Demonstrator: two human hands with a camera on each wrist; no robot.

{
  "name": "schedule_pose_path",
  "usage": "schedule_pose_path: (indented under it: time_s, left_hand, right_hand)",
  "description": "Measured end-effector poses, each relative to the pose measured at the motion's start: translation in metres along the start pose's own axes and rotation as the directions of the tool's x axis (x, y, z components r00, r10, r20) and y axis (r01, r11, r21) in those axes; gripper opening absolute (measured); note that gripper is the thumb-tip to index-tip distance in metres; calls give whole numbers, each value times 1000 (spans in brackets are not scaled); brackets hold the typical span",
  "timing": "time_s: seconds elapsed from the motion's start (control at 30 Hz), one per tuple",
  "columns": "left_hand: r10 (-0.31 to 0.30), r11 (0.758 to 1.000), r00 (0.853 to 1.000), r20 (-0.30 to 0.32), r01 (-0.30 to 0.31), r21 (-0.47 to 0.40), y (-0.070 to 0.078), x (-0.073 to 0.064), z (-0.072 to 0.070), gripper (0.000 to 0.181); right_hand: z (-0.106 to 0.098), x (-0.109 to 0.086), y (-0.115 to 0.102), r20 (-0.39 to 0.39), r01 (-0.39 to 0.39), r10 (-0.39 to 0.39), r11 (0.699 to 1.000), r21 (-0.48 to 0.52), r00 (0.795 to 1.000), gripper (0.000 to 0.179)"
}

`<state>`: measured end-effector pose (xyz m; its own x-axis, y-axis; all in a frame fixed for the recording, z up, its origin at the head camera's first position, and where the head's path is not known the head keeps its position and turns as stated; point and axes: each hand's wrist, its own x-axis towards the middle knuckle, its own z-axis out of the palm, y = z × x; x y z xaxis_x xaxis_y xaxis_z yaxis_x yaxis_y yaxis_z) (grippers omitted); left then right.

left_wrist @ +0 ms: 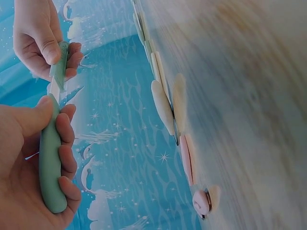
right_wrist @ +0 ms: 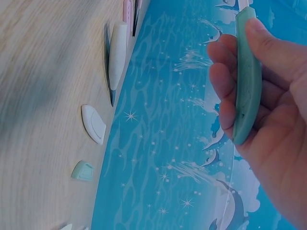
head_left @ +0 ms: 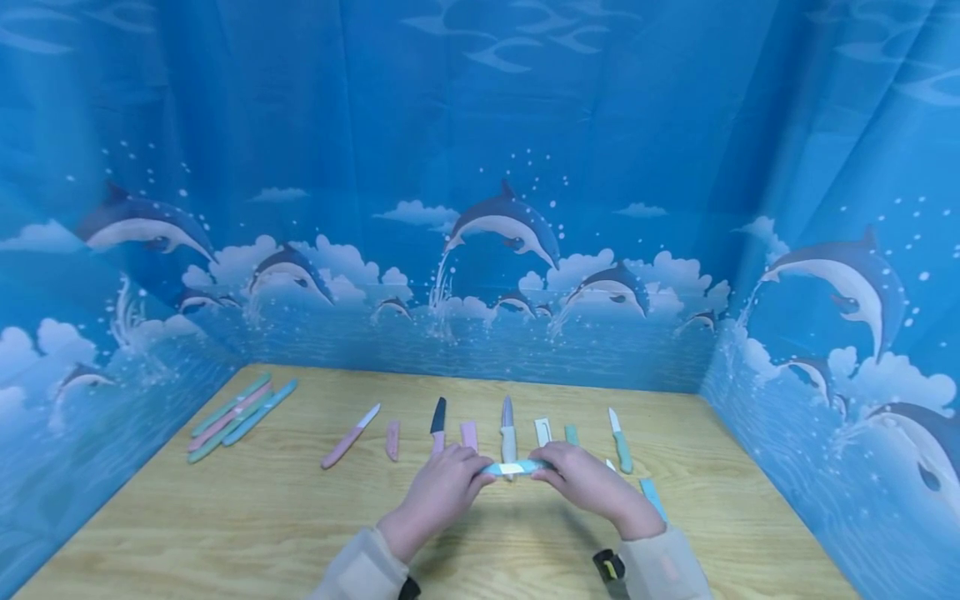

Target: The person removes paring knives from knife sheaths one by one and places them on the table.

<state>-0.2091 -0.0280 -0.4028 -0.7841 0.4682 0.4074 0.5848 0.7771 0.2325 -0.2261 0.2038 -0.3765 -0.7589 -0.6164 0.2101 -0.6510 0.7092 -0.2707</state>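
My left hand point(head_left: 444, 493) wraps round the teal-green handle point(left_wrist: 52, 163) of a small knife, with the thumb along its near side. In my right hand point(head_left: 588, 482), the fingers and thumb grip a matching teal-green sheath point(right_wrist: 247, 81). Between the two hands a short stretch of white blade point(head_left: 512, 468) shows, and the rest of it seems to be inside the sheath. Both hands hold the knife level above the table, in front of a light grey-handled knife point(head_left: 507, 433). That knife's lower end is partly hidden by the held one.
On the wooden table point(head_left: 262, 508) lie a pink knife point(head_left: 350, 436), a pink sheath point(head_left: 393, 440), a black-bladed knife point(head_left: 438, 417), a white sheath point(head_left: 543, 431), a green knife point(head_left: 621, 446) and a blue sheath point(head_left: 652, 498). Several sheathed knives point(head_left: 240, 417) are grouped at the left edge.
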Motion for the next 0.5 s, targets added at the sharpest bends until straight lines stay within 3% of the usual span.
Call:
schedule_pose_path:
  time_s: [0.33,0.5]
  left_hand:
    - [59,998,996,-64,-59,5,-2,-2,0,20]
    - [24,1000,1000,-13,-24,-2,-3,-1,1,21]
  right_hand:
    - [0,-1,3,-5,-13,13,1000,-11,1000,19]
    - [0,-2,3,-1,-18,18,1000,-1,1000,20]
